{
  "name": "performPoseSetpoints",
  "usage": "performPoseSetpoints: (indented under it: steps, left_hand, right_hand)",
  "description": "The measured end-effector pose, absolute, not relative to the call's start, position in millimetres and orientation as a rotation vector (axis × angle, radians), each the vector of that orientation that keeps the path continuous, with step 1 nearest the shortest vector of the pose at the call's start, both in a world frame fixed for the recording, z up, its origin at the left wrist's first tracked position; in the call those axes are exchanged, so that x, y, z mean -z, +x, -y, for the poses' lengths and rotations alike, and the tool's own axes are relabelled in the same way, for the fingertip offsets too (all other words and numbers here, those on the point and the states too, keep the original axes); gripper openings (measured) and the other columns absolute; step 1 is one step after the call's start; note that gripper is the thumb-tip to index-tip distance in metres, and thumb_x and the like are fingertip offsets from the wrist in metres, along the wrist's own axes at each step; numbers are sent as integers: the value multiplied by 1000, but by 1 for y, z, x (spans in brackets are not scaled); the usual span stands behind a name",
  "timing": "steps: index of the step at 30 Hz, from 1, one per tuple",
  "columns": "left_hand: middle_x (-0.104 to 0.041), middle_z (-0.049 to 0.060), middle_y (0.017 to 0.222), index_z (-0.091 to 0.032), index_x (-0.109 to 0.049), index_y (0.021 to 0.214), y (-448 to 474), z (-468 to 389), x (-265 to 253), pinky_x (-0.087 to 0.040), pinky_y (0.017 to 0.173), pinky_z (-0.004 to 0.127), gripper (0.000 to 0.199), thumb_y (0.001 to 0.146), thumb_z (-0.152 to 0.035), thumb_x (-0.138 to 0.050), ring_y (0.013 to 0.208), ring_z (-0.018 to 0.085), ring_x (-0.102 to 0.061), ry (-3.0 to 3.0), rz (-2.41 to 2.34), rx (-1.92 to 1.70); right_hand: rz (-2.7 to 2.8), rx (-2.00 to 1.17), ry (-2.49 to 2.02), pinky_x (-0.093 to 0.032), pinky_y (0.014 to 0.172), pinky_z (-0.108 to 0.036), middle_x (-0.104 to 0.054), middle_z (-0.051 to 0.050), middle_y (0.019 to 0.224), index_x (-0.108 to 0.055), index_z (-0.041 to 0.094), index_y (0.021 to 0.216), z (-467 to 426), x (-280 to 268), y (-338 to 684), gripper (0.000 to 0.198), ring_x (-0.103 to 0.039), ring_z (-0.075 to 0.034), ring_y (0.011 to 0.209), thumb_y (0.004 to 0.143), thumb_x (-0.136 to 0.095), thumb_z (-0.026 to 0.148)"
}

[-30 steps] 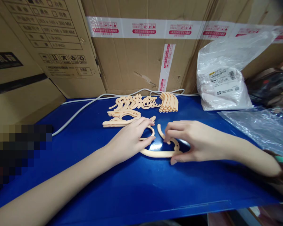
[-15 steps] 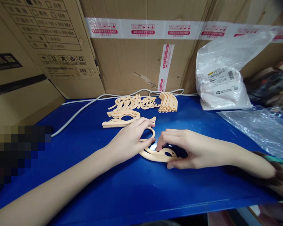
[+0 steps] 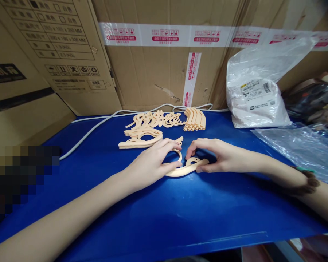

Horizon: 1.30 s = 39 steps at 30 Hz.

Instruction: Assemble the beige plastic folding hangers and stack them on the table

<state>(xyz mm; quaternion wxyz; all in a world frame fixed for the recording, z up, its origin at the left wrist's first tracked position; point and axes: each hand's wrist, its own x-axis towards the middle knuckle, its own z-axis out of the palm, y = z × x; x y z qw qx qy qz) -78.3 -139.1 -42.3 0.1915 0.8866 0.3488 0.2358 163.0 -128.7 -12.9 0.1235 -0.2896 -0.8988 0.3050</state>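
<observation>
The left hand (image 3: 158, 156) is bent over one end of a beige hanger (image 3: 180, 173), thumb on the near side and fingertips on the far side; the right hand (image 3: 210, 154) pinches the other end between thumb and curled fingers. The hanger is low over the blue table (image 3: 166, 218), bridging the two hands. Just behind the left hand lie folded hangers (image 3: 139, 142), and beyond them a row of hooks (image 3: 150, 120) beside a neat stack of curved tubes (image 3: 195, 118). A white cable (image 3: 90, 133) runs behind these and bends forward on the left. Cartons close off the back and left: a printed box (image 3: 65, 91) at the side and a taped box (image 3: 153, 69) across the rear. On the right stand a white bag (image 3: 254, 94) and, before it, clear film (image 3: 300, 149), near the right forearm. The left hand covers much of the hanger's left part, so its shape there cannot be made out. The right fingertips are partly turned from view. A blocky blur (image 3: 16, 174) masks the lower left, the dark items (image 3: 314, 94) at far right are unclear, and both forearms are cut off by the frame.
</observation>
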Motion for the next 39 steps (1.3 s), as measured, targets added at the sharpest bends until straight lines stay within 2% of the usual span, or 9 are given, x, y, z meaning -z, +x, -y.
performPoseSetpoints:
  steps: [7,11,14,18,25,33,36,39]
  left_hand:
    - [-59,7,121,-21,-54,119,-79,140,37,-42,99,36,26,97,-31,-45,114,20,-53,2495,-974,-613]
    - [-60,6,117,-20,-54,120,-80,139,37,-43,96,34,30,97,-15,-35,110,19,-55,2537,-950,-616]
    - [-61,6,116,-20,-53,121,-82,137,39,-44,93,34,35,92,-8,-38,108,19,-56,2570,-918,-587]
    - [-60,6,119,-23,-52,123,-84,134,42,-45,93,35,36,91,-10,-46,109,20,-56,2596,-868,-553]
    - [-51,8,134,-24,-44,130,-84,139,39,-39,106,41,49,87,-2,-39,126,21,-46,2627,-809,-630]
    - [-48,9,137,-21,-43,132,-81,143,36,-34,112,40,48,86,-11,-49,131,21,-42,2647,-864,-658]
    - [-48,8,138,-23,-43,133,-81,143,35,-33,113,42,49,86,-18,-55,132,23,-41,2632,-879,-652]
    - [-49,10,139,-23,-44,133,-81,143,36,-34,112,45,52,85,-31,-62,132,26,-42,2602,-892,-658]
  right_hand:
    - [2631,-851,-840,-44,85,-30,-63,-3,106,-60,18,106,124,13,167,25,-58,-16,96,82,-64,22]
    - [2634,-867,-843,-44,87,-31,-64,-4,108,-60,18,107,122,13,169,24,-58,-17,99,83,-63,23]
    - [2617,-872,-843,-45,87,-31,-63,-5,108,-59,18,107,121,13,168,22,-58,-16,98,85,-60,21]
    - [2589,-820,-826,-45,87,-31,-63,-5,106,-57,17,106,118,16,167,23,-58,-17,97,85,-62,25]
    - [2616,-515,-917,-45,77,-31,-65,-3,93,-58,19,104,115,18,171,26,-60,-17,85,84,-64,35]
    - [2725,9,-977,-39,84,-39,-68,-8,107,-57,20,108,117,17,172,19,-63,-22,96,90,-51,24]
    - [2722,95,-990,-40,85,-39,-70,-9,102,-58,18,107,120,20,168,20,-64,-22,93,94,-43,22]
    - [2707,46,-962,-42,83,-38,-70,-9,96,-60,18,104,125,20,164,22,-64,-21,87,95,-41,23]
